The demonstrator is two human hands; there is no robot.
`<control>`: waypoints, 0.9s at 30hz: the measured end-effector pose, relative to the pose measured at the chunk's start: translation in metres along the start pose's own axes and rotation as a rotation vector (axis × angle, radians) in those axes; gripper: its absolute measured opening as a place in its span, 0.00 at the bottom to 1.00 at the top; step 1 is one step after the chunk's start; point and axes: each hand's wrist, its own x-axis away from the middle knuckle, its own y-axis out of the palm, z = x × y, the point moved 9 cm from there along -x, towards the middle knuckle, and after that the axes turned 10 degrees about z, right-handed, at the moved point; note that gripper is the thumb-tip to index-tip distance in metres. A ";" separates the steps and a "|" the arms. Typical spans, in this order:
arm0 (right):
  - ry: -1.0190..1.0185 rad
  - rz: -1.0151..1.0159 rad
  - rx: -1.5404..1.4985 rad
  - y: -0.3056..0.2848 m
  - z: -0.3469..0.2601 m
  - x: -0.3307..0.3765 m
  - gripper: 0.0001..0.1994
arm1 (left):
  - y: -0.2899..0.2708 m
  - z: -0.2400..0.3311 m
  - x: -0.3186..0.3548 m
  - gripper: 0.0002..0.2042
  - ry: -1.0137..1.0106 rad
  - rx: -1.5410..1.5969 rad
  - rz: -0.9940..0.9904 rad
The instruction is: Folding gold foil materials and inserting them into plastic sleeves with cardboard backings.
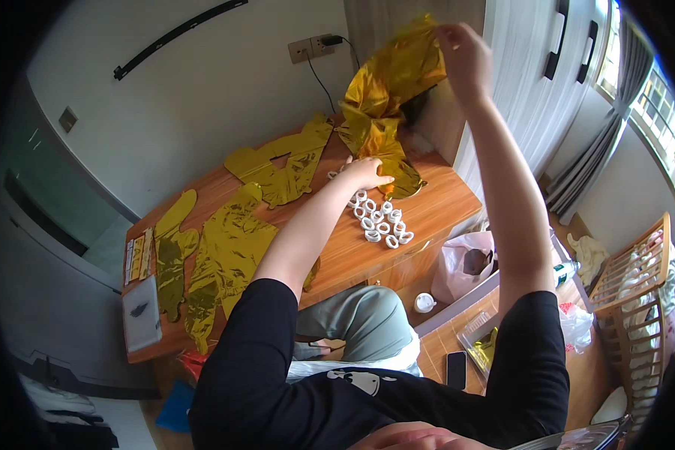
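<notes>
My right hand (465, 64) is raised at the far right, its fingers closed on the upper end of a flat gold foil balloon (397, 79). The crumpled foil hangs from there down to the table's back corner. Low over the tabletop, my left hand (366, 174) has its fingers apart, beside the balloon's lower part and a small orange item (386, 184). Whether it touches the foil, I cannot tell. White rings (382, 217) lie in a loose cluster just in front of my left hand, and some are partly hidden by it.
More flat gold foil balloons (229, 232) cover the left of the wooden table (337, 247). At its left end lie a clear-lidded box (141, 315) and a printed strip (139, 256). Right of the table stand a pink plastic bag (457, 266), a white cup (424, 302) and a phone (456, 370).
</notes>
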 end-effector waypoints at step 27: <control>-0.438 0.288 0.834 -0.596 -0.082 0.096 0.11 | -0.043 -0.003 -0.070 0.45 -0.238 0.001 0.467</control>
